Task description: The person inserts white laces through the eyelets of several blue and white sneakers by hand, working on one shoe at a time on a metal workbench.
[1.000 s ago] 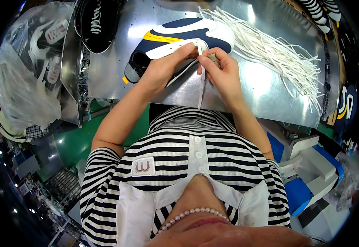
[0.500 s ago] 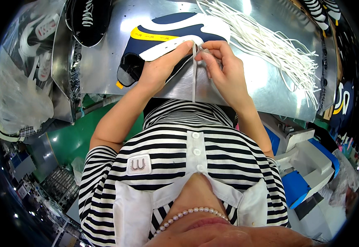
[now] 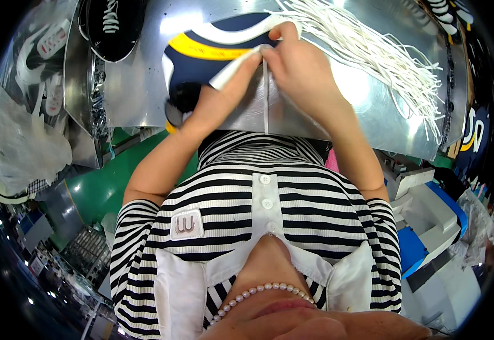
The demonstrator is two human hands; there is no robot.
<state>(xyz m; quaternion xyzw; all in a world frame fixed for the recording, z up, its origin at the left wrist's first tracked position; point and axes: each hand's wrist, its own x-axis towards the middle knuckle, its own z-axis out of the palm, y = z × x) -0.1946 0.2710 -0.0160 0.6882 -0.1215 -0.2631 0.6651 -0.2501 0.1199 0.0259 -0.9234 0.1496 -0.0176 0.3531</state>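
A navy shoe upper (image 3: 213,62) with white panels and a yellow stripe is held above the metal table, its dark opening towards my left wrist. My left hand (image 3: 224,96) is closed on its near white eyelet edge, thumb along the strip. From the other end, my right hand (image 3: 304,68) grips the upper, thumb close to my left thumb and fingers curled over the white part. A white shoelace (image 3: 266,99) hangs straight down between my hands from the eyelet edge; its upper end is hidden by my thumbs.
White laces (image 3: 372,62) lie in a loose bundle on the metal table (image 3: 136,96) at the right. A black laced shoe (image 3: 111,28) stands at the far left, beside clear plastic bags (image 3: 26,130) with white shoe parts. More navy uppers (image 3: 473,136) lie beyond the right edge.
My right hand has moved up and left, its fingers now curled over the upper. The upper has shifted left and tilted, and my left hand has turned with it.
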